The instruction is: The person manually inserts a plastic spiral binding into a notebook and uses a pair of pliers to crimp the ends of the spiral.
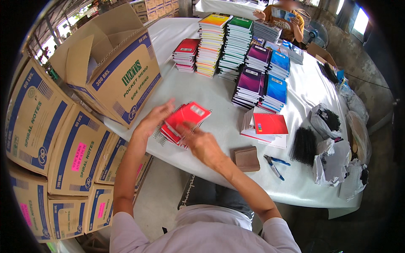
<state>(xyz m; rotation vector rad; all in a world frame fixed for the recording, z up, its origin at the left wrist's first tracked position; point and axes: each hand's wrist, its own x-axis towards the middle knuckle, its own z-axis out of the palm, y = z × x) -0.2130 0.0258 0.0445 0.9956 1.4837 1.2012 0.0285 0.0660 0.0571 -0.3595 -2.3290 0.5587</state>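
A small stack of red spiral notebooks (195, 111) lies near the table's front edge, between my hands. My left hand (157, 117) is at the stack's left side, its fingers stretched out and apart. Over the near right part of the stack is my right hand (204, 147); its fingers are smeared by motion, so their grip cannot be made out. Farther right sits another pile of loose-leafed notebooks with a red cover (271, 123) on top. A brown block (247, 159) and blue-handled pliers (276, 165) rest close to my right forearm.
Tall notebook stacks, yellow (212, 20), green (239, 23), red (186, 45), purple (251, 79) and blue (276, 89), stand farther back. An open carton (139, 80) is at left, above stacked cartons (76, 147). Black spiral wires (303, 145) lie right. Another person (291, 21) is beyond.
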